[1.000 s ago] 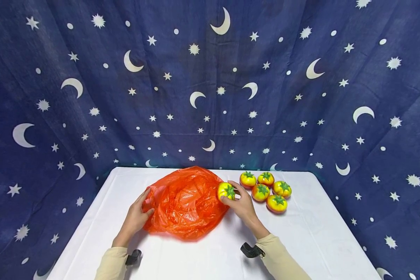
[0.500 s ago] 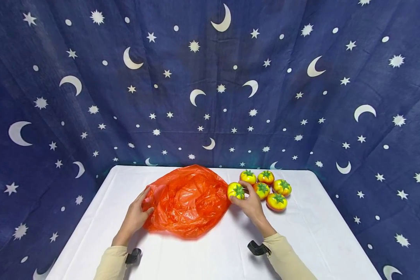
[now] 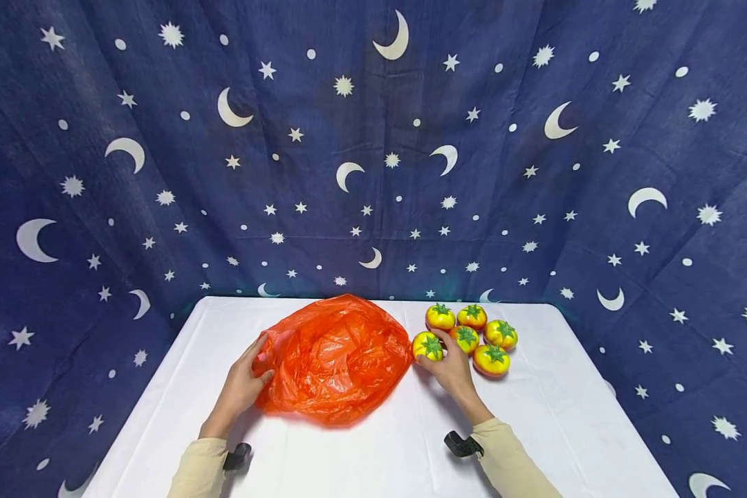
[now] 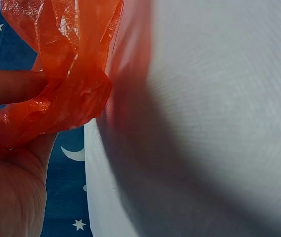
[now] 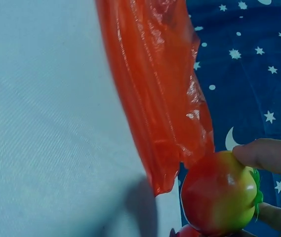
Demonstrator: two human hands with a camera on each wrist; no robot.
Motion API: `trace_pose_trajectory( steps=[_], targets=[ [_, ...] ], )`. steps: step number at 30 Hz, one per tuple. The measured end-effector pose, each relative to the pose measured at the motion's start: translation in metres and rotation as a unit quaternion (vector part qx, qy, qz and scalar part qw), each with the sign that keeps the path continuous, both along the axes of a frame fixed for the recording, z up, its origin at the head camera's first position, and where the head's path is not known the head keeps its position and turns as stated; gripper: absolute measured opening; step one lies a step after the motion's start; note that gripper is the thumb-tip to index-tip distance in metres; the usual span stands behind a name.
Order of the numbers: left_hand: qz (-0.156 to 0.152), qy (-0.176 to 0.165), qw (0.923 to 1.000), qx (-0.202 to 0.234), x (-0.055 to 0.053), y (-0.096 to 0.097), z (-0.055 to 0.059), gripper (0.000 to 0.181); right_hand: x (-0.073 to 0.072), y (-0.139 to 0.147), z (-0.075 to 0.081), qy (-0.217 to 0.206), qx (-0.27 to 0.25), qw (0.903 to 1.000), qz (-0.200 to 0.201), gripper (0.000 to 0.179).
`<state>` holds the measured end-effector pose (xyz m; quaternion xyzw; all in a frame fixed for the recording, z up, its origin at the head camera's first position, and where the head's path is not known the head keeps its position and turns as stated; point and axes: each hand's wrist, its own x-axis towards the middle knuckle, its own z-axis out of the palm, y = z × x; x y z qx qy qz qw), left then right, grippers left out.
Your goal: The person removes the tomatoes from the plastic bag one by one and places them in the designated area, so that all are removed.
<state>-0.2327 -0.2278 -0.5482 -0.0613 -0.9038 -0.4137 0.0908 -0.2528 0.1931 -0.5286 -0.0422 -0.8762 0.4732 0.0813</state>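
A crumpled red plastic bag point(image 3: 336, 360) lies across the white table, its mouth spread wide. My left hand point(image 3: 243, 380) holds the bag's left edge; in the left wrist view the film of the bag point(image 4: 81, 64) passes between thumb and fingers. On the other side, my right hand point(image 3: 451, 370) grips a yellow-red tomato point(image 3: 427, 346) with a green leafy top. The bag's right corner is drawn out to a tip against this tomato. In the right wrist view the thumb and fingers lie around the leafy end of the tomato point(image 5: 219, 192).
Several more tomatoes point(image 3: 492, 361) of the same look stand close together just right of my right hand. The white tablecloth point(image 3: 342, 463) reaches back to a dark blue curtain point(image 3: 373, 166) with moons and stars. Both wrists wear black straps.
My right hand has moved right with the tomato, from over the bag's right side toward the group of tomatoes. The bag's right corner has stretched along with it. The left hand has stayed put.
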Motion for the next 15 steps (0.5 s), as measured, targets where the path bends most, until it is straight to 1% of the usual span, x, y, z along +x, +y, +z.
trace_pose_trajectory(
  steps=[3, 8, 11, 15],
  targets=[
    [0.001, 0.005, 1.0000, 0.002, 0.000, -0.001, 0.000, 0.082, -0.003, 0.000, -0.002, 0.000, 0.014, 0.9999, -0.003, 0.070],
    [0.004, 0.010, 0.9999, 0.002, -0.001, -0.002, 0.001, 0.082, -0.006, -0.001, -0.006, 0.018, 0.036, 0.9992, 0.001, 0.072],
    [0.007, 0.010, 0.9999, 0.002, 0.000, -0.002, 0.001, 0.081, -0.005, -0.002, -0.010, 0.026, 0.052, 0.9983, 0.002, 0.073],
    [0.004, 0.002, 1.0000, -0.001, 0.002, -0.001, -0.002, 0.081, -0.002, -0.002, -0.016, 0.021, 0.080, 0.9965, -0.008, 0.069]
  ],
)
